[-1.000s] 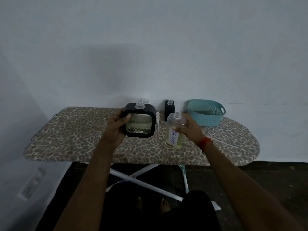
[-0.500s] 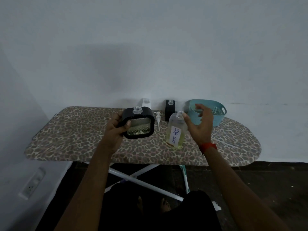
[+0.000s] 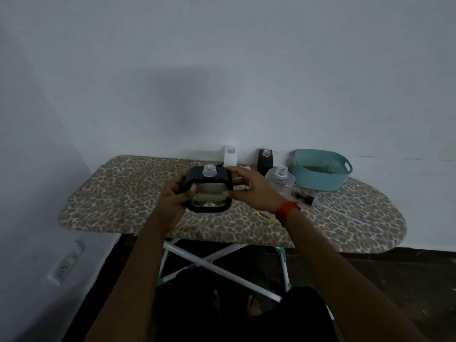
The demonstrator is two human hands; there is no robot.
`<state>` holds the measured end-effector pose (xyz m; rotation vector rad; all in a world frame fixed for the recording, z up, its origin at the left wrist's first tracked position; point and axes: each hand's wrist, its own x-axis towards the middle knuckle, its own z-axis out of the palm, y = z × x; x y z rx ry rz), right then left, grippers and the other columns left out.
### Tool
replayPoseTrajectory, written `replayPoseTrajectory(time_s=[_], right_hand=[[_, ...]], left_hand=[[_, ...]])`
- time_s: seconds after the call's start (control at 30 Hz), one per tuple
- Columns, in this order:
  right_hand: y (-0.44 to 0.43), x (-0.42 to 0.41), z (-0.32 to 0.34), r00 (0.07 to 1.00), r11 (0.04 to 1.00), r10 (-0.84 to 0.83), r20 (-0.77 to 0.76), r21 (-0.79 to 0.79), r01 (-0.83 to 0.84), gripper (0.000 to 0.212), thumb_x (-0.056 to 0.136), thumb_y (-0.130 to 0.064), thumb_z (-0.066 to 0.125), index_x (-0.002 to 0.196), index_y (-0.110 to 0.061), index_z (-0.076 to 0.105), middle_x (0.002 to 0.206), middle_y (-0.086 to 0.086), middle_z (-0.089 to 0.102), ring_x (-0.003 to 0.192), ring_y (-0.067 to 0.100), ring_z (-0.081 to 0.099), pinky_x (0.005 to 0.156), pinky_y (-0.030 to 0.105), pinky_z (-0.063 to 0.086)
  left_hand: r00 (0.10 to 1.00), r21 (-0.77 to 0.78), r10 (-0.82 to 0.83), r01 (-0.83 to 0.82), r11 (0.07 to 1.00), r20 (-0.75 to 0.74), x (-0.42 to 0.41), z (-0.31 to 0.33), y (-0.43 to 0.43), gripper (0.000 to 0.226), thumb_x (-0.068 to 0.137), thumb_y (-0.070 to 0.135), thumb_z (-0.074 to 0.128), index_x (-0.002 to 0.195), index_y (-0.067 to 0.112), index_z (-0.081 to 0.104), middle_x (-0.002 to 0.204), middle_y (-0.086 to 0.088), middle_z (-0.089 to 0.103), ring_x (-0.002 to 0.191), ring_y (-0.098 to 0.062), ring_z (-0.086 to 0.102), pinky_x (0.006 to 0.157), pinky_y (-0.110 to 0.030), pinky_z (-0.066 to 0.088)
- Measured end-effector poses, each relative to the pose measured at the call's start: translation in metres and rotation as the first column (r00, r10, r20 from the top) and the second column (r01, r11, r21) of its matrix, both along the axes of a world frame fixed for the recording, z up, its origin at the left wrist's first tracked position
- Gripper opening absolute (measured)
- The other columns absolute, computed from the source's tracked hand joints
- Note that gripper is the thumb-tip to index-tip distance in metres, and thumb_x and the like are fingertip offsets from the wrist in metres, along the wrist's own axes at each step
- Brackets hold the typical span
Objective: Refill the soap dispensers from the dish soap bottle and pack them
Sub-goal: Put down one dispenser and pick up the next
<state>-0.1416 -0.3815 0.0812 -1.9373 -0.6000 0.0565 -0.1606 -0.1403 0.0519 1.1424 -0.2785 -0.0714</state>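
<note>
From the head camera, both forearms reach forward over the board (image 3: pixel 123 193), elbows low and wrists nearly level.

The left hand (image 3: pixel 176 196) grips the square black dispenser (image 3: pixel 209 191) by its left side. Its thumb lies curled across the front frame and its other fingers wrap behind. The dispenser is held upright just above the board, open neck up, with a shallow layer of liquid in its bottom.

The right hand (image 3: pixel 254 191), with a red band (image 3: pixel 287 209) at the wrist, comes in from the right, palm turned toward the dispenser. Its thumb tip lies on the front of the right edge, and its nearly straight fingers reach over the top right corner and behind. I cannot tell whether they clamp or only touch.

The soap bottle (image 3: pixel 281 180) stands uncapped on the board just right of that hand, partly hidden by it. A teal basket (image 3: pixel 320 178) sits beyond it. A second black dispenser (image 3: pixel 265 160) and a white one (image 3: pixel 230 156) stand by the wall, and a black pump (image 3: pixel 304 196) lies near the basket.
</note>
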Motion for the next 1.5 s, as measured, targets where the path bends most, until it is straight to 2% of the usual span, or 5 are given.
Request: replayPoseTrajectory(time_s=[0.37, 0.7, 0.87, 1.23, 1.5], right_hand=[[0.024, 0.003, -0.043, 0.995, 0.996, -0.090, 0.052, 0.031, 0.088, 0.050, 0.081, -0.018, 0.084, 0.125, -0.010, 0.062, 0.119, 0.004, 0.067, 0.103, 0.012, 0.068, 0.086, 0.023, 0.056], [0.055, 0.066, -0.049, 0.951, 0.956, -0.294, 0.092, 0.046, 0.291, 0.046, 0.082, -0.012, 0.082, 0.122, -0.006, 0.063, 0.115, 0.005, 0.068, 0.100, 0.017, 0.065, 0.085, 0.016, 0.054], [0.096, 0.113, -0.060, 0.901, 0.899, -0.434, 0.015, 0.074, 0.432, 0.048, 0.073, -0.016, 0.087, 0.114, -0.011, 0.061, 0.108, 0.004, 0.067, 0.095, 0.017, 0.067, 0.081, 0.030, 0.060], [0.159, 0.175, -0.106, 0.793, 0.800, -0.596, -0.124, -0.001, 0.601, 0.068, 0.064, -0.032, 0.094, 0.111, -0.011, 0.051, 0.109, 0.003, 0.061, 0.092, 0.015, 0.059, 0.068, 0.012, 0.047], [0.174, 0.186, -0.116, 0.805, 0.808, -0.589, -0.064, -0.047, 0.588, 0.065, 0.070, -0.034, 0.090, 0.113, -0.007, 0.049, 0.114, 0.010, 0.058, 0.099, 0.021, 0.059, 0.081, 0.030, 0.052]], left_hand=[[0.988, 0.197, 0.155, -0.148, 0.969, -0.025, 0.004, -0.032, 0.028, 0.083, 0.068, 0.046, 0.085, 0.137, 0.011, 0.053, 0.133, -0.006, 0.061, 0.123, -0.024, 0.058, 0.095, -0.042, 0.052], [0.877, 0.523, 0.432, -0.473, 0.709, 0.209, 0.086, -0.031, 0.051, 0.016, 0.079, 0.027, 0.081, 0.091, 0.018, 0.076, 0.083, -0.019, 0.073, 0.078, -0.031, 0.072, 0.068, -0.041, 0.060], [0.890, 0.541, 0.407, -0.449, 0.711, 0.204, 0.157, -0.022, 0.056, 0.025, 0.088, 0.009, 0.070, 0.111, 0.001, 0.071, 0.094, -0.004, 0.073, 0.076, 0.001, 0.069, 0.074, -0.021, 0.058], [0.954, 0.694, 0.236, -0.298, 0.656, 0.187, 0.281, -0.077, 0.070, 0.031, 0.092, 0.005, 0.063, 0.123, -0.001, 0.065, 0.119, -0.018, 0.067, 0.107, -0.027, 0.066, 0.096, -0.043, 0.054], [0.945, 0.734, 0.252, -0.322, 0.599, 0.209, 0.300, -0.098, 0.072, 0.031, 0.094, -0.004, 0.053, 0.125, -0.004, 0.060, 0.124, -0.024, 0.062, 0.106, -0.021, 0.060, 0.096, -0.041, 0.051]])
